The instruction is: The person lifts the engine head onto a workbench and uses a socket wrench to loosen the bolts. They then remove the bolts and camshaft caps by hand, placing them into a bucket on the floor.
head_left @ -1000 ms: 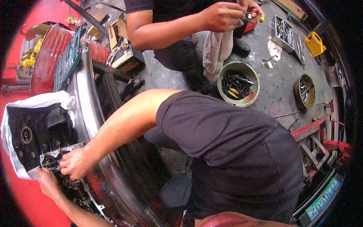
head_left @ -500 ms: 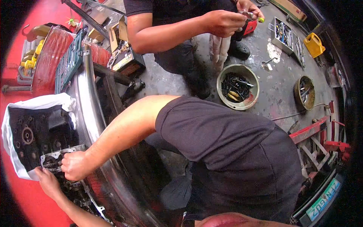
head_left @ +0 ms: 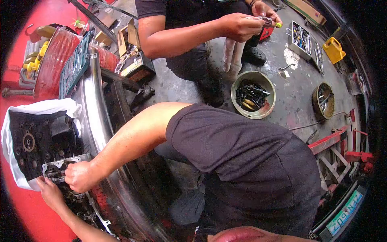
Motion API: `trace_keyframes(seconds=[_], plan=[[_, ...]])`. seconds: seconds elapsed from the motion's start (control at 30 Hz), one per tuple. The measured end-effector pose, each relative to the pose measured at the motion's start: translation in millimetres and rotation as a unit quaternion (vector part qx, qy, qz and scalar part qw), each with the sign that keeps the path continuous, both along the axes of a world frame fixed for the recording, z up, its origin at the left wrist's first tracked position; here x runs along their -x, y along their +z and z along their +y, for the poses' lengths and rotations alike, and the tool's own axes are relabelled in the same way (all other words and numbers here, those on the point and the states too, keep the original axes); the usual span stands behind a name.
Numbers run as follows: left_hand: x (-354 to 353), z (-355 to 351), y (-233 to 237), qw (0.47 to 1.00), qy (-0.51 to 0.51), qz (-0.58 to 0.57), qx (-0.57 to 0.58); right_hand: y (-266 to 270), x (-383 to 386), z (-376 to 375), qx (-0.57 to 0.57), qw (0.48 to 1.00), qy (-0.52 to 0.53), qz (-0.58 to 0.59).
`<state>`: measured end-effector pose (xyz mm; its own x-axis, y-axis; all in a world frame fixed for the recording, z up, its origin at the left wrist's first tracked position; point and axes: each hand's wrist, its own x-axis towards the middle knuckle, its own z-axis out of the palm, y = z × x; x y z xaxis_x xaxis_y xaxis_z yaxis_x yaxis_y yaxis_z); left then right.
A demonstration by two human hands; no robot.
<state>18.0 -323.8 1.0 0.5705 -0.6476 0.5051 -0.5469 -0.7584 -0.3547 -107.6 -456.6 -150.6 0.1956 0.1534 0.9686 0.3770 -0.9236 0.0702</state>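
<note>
White sheet (head_left: 10,141): we see it bunched round the left and top edges of the engine block, loose and liable to snag.
Engine block (head_left: 34,139): dark, oil-filmed cast metal. We judge it far too heavy to shift by hand, and slick wherever it is touched.
Left hand (head_left: 50,194): it comes up from below, fingertips pressed to the lower-left corner of the grey cover. We cannot tell whether it grips or merely steadies.
Grey cover (head_left: 66,160): a pale cast piece lying along the block's bottom edge, between the two hands. We judge it stiff, fairly heavy, greasy and thin at the flange, so best held by two opposite edges.
Right hand (head_left: 78,176): curled into a tight fist against the cover's right end; what it clamps is hidden from us.
Steel rail (head_left: 94,109): a bright curved bar just right of the block, crossed by the right forearm. It walls off that side, so we judge the open room lies up and left, over the block.
Bowl (head_left: 254,115): on the floor, well apart, holding dark bolts.
Co-worker's hand (head_left: 240,26): another person's, at the top edge, closed on a small tool, well clear of ours.
</note>
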Motion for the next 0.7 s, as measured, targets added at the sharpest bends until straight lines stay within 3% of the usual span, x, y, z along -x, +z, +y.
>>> trace_keyframes(seconds=[0.13, 0.23, 0.33, 0.43, 0.53, 0.63, 0.7], plan=[[33.7, -15.5, -4.5, 0.997, 0.061, -0.034, 0.028, -1.3, 12.7, -15.2, 0.062, 0.996, 0.043, -0.057], [-3.3, 2.1, -3.8, 0.994, 0.069, -0.06, -0.062, -1.3, 11.6, 0.1, -0.05, 0.998, 0.012, 0.03], [44.7, -25.5, 4.6, 0.978, 0.183, -0.051, -0.084, -2.1, -7.8, 11.9, -0.121, 0.98, 0.009, 0.157], [40.3, -18.8, 5.1, 0.984, 0.165, -0.037, -0.059, -7.4, -3.7, 3.8, -0.035, 0.999, 0.016, 0.037], [7.8, 0.6, -0.4, 0.999, -0.013, -0.04, -0.011, -3.3, 13.2, -7.3, -0.002, 0.999, 0.021, -0.027], [-26.8, 10.8, -4.2, 0.984, -0.147, -0.098, -0.029, -5.2, 9.0, 2.6, -0.016, 1.0, 0.01, 0.003], [6.1, -6.2, -3.6, 0.997, -0.014, -0.071, -0.023, -3.6, -4.6, 17.2, -0.096, 0.992, -0.025, 0.078]])
